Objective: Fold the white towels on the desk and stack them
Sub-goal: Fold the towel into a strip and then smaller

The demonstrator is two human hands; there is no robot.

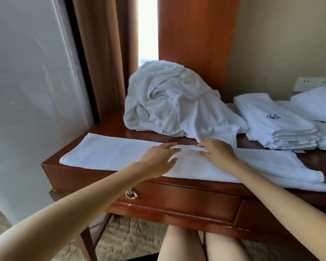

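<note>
Both forearms stretched forward. Left grip [158, 157] flat, fingers spread, pressing the long folded towel [105, 153] laid along the front of the glossy wooden tabletop [109, 127]. Right grip [217, 153] pinching a raised crease at mid-towel. Behind, a crumpled terry heap [164, 98]; to the right, neat folded stacks [275, 121]

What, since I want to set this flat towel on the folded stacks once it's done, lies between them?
Nothing visible. The right end of the flat towel lies just in front of the folded stack, with only a bare strip of desk between. The crumpled pile trails beside the stack's left, off that path.
</note>
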